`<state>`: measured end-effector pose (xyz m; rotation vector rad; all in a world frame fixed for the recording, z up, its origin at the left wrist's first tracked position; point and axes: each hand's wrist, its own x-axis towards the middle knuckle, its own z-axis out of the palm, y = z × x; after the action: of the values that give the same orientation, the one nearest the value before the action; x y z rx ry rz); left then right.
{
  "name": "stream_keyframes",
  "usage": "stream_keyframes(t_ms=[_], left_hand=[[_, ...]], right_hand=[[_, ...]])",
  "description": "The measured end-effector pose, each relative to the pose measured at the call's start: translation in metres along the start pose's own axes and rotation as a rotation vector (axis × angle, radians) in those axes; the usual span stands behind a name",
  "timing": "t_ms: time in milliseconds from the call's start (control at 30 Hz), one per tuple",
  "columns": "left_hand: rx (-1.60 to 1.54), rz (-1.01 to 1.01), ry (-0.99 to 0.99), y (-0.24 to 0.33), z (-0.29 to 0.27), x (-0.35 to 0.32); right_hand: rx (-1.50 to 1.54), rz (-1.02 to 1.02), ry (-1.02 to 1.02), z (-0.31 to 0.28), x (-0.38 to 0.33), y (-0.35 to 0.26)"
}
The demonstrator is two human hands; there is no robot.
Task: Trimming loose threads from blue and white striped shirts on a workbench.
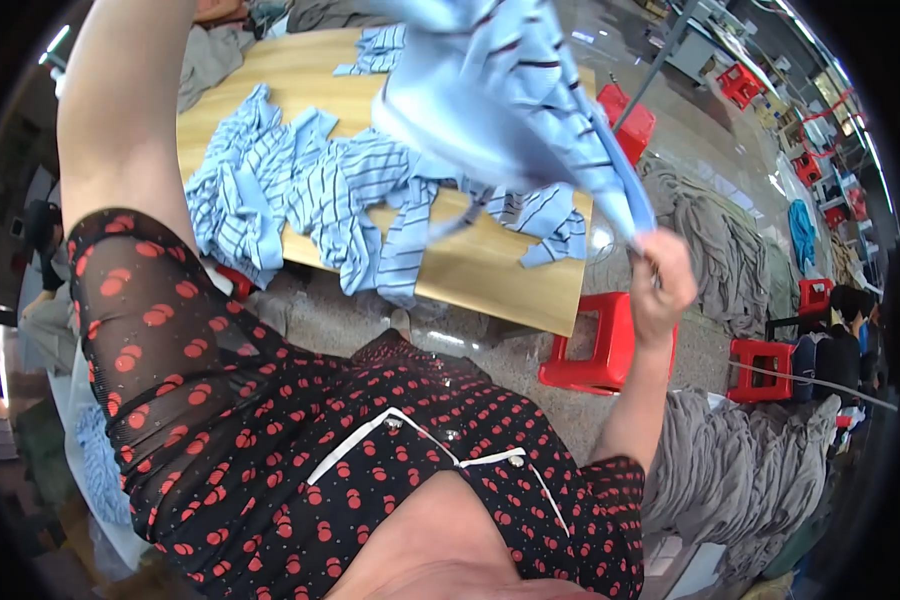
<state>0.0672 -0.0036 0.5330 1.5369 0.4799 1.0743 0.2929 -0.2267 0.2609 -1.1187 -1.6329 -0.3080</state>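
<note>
Cloth fills the upper part of my head view, my only feed: a striped blue cloth (495, 85), raised over the table (500, 275) and spread from 12 towards 2 o'clock. Its blurred folds suggest to me that it is in motion. My right hand (663, 280), at 3 o'clock, has its fingers curled tight on the lowest corner. I judge that pinching only the margin keeps the rest unbunched and stretched away from the hand.

My left arm (130, 110) climbs through 10 o'clock and leaves over the top edge, so I cannot tell whether the left hand is open or gripping. An arm that high would fit with taking the far side of the cloth, but the feed doesn't show it.

Beneath, more striped pieces (355, 195) lie heaped loosely from 10 to 1 o'clock, some draping over the near edge, probably left there to stay within reach. A small striped piece (380, 48) sits apart at 11 o'clock.

A red stool (620, 325) stands just beside the table corner at 3 to 4 o'clock, and a gathered grey bundle (740, 460) lies at 4, perhaps placed there to keep it separate from the blue.
</note>
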Motion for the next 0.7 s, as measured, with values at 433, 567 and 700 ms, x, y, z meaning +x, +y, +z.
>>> stream_keyframes(t_ms=[433, 567, 700], left_hand=[[0.315, -0.076, -0.416, -0.092, 0.137, -0.05], [0.236, -0.013, -0.621, -0.144, 0.161, -0.059], [0.29, -0.082, -0.509, -0.145, 0.165, -0.055]], right_hand=[[0.34, 0.592, 0.246, -0.044, 0.041, -0.034], [0.391, 0.466, 0.207, -0.029, 0.066, -0.029], [0.448, 0.408, 0.161, -0.01, 0.056, -0.037]])
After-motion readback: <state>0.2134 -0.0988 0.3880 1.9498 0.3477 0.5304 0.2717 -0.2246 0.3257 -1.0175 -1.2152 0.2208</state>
